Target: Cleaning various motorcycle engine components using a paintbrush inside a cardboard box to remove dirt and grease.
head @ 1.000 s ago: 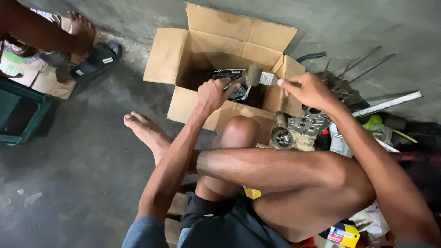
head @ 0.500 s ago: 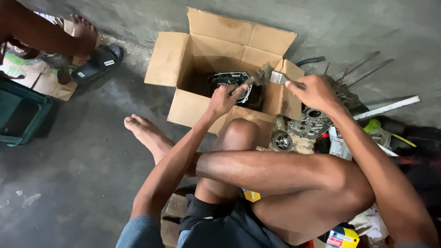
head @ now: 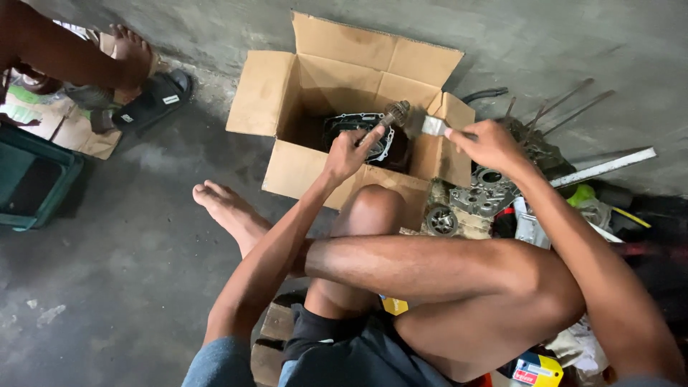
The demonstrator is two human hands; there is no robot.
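An open cardboard box (head: 326,86) stands on the concrete floor in front of my knees. My left hand (head: 349,152) holds a small geared metal shaft (head: 390,116) over the box. My right hand (head: 490,145) grips a paintbrush (head: 433,127), its bristles next to the shaft's gear end. Inside the box lies a dark engine cover (head: 358,131), partly hidden behind my left hand. My bare legs are folded below the box.
Grey engine parts (head: 480,201), a round bearing piece (head: 440,221) and long metal rods (head: 566,100) lie at the right. Another person's foot (head: 129,54) and a black sandal (head: 150,100) are at upper left. A green crate (head: 32,183) stands at the left edge.
Both hands have lifted the shaft and the brush slightly toward the box's back right corner. The brush stays against the gear end.
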